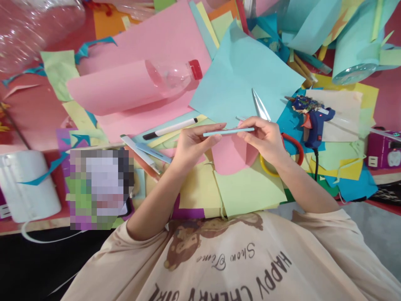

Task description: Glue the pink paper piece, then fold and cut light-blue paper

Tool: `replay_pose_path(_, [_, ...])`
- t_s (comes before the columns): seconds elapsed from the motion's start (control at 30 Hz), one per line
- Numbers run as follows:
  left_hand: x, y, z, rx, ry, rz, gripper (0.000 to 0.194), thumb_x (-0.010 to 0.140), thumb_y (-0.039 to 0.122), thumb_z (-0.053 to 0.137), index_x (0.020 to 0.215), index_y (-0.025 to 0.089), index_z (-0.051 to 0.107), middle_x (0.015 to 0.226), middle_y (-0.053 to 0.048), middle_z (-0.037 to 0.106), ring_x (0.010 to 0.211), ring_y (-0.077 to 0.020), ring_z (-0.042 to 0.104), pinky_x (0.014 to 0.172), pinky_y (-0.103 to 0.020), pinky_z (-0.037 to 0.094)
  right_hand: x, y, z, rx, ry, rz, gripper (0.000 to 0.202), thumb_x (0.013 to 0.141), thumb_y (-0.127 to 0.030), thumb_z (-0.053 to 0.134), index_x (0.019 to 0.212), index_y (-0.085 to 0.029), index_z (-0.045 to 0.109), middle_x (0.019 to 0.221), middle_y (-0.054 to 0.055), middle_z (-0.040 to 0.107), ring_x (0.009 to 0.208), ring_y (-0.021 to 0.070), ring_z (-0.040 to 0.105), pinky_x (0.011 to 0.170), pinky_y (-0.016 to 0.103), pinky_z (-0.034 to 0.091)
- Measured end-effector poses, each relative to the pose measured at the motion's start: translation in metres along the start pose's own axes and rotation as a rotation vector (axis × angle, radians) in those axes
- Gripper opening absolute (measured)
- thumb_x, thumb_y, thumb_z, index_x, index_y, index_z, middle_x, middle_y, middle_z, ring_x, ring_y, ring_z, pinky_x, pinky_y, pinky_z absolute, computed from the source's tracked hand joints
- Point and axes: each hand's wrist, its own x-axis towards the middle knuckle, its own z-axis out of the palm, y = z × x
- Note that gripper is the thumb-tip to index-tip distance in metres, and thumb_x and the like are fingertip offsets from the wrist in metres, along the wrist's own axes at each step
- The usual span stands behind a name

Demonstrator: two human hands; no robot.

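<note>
Where a person's beige short-sleeved shirt with dark lettering point(225, 267) fills the near side, a pale green paper sheet point(250, 192) lies just beyond it, beside a pale yellow paper sheet point(197, 188) on its left. Above these papers, the left hand point(196, 144) pinches the left part of a thin, narrow light-blue strip point(232, 132) between thumb and fingers, while the right hand point(266, 136) grips its right end the same way. The strip is seen edge-on, near the middle of the scene. Close to it shows a rounded pink paper piece point(228, 154); whether the two are joined, I cannot tell. Metal scissors with red and yellow handles point(294, 147) lie partly hidden behind the right hand, blades pointing to the far side.

Left of the left hand are several slim pens point(145, 152), and slightly farther a white marker with black ends point(172, 128). On the right, a dark blue glue gun with an orange trigger point(316, 125) rests among coloured papers. Farther away, a large light-blue paper sheet point(241, 71) spreads across the middle, and to its left a clear plastic bottle with a red cap point(175, 77) lies on its side, its body wrapped in pink paper point(112, 90)
</note>
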Motion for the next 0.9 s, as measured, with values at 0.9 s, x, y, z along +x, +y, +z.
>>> replay_pose_path(0.9, [-0.0061,0.0017,-0.0006,0.052,0.006,0.012,0.06,0.074,0.047,0.076,0.129,0.028,0.061,0.106,-0.007,0.077,0.091,-0.0223,0.074,0.077,-0.034,0.062,0.0018,0.0028,-0.0001,0.008,-0.108,-0.04,0.023,0.083,-0.037,0.072,0.1,-0.022,0.074,0.099,0.002,0.073,0.097,0.0181,0.066,0.09,0.037,0.054])
